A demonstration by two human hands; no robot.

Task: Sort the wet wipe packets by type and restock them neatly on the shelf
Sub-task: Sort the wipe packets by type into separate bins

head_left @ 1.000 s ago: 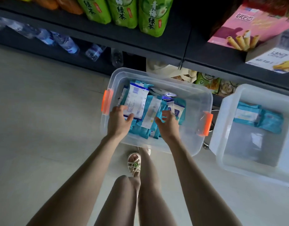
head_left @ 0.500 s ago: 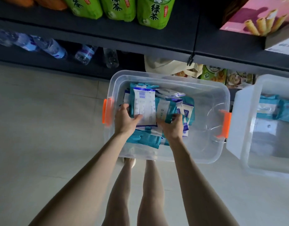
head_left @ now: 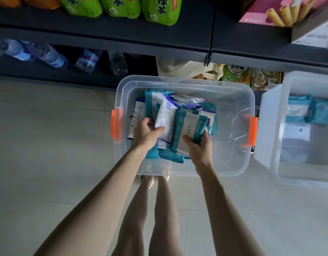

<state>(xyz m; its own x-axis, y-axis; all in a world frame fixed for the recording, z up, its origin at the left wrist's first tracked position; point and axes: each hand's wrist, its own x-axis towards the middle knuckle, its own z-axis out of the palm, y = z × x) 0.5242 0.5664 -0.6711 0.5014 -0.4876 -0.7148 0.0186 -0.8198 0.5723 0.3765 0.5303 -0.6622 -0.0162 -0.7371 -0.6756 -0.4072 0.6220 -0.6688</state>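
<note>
Head view: left hand (head_left: 147, 133) pinches white packet (head_left: 164, 122), right hand (head_left: 198, 145) grips teal packet (head_left: 187, 130); long axes point shelfward; sorted bin (head_left: 266, 126) nearer right hand.

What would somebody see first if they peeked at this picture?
In the middle, on the floor, sits a clear plastic bin with orange handles. Inside it the left hand grips a white blue-edged wipe packet and the right hand grips a teal-and-cream wipe packet. Above, bright green packs line the dark shelf.
</note>
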